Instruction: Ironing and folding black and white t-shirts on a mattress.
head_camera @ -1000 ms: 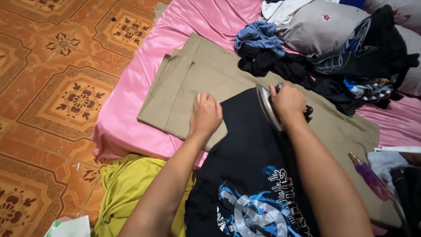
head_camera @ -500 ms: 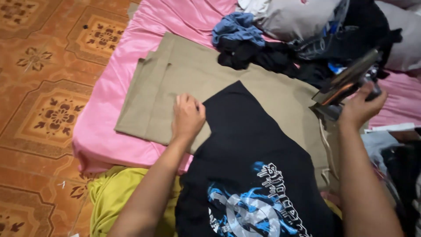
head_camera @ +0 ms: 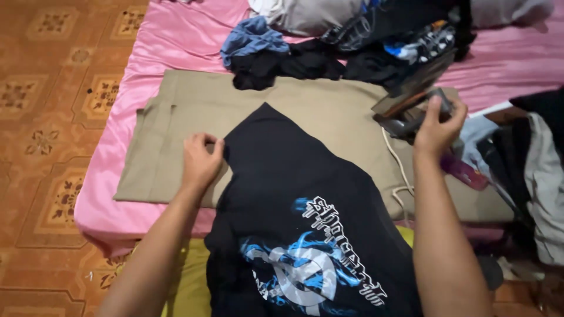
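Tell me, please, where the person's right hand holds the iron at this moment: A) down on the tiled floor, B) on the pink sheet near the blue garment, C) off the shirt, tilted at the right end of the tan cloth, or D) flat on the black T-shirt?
C: the right hand grips the iron tilted at the right end of the tan cloth, clear of the black T-shirt, whose edge the left hand pinches.

The folded khaki cloth [head_camera: 305, 111] lies bare between the hands. A heap of dark crumpled clothes [head_camera: 305, 61] blocks its far edge.
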